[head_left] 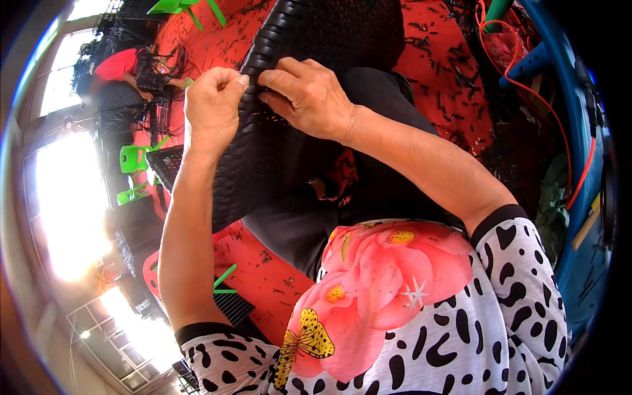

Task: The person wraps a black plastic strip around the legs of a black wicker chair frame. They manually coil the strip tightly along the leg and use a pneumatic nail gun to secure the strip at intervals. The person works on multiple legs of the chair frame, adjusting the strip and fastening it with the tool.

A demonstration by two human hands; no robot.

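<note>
Pinching left hand (214, 104) closed at the edge of the black woven panel (260, 141), curling right hand (309, 97) beside it (cannot tell whether gripping). Propped by the legs (286, 238), probably for steadiness.

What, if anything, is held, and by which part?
It cannot be told: the left hand and right hand are at the rim of the black woven piece.

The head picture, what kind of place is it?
Probably a workshop where woven furniture is made. A big black woven piece is up close, black scraps litter the red floor, and another person in a red top is by a dark woven piece.
</note>
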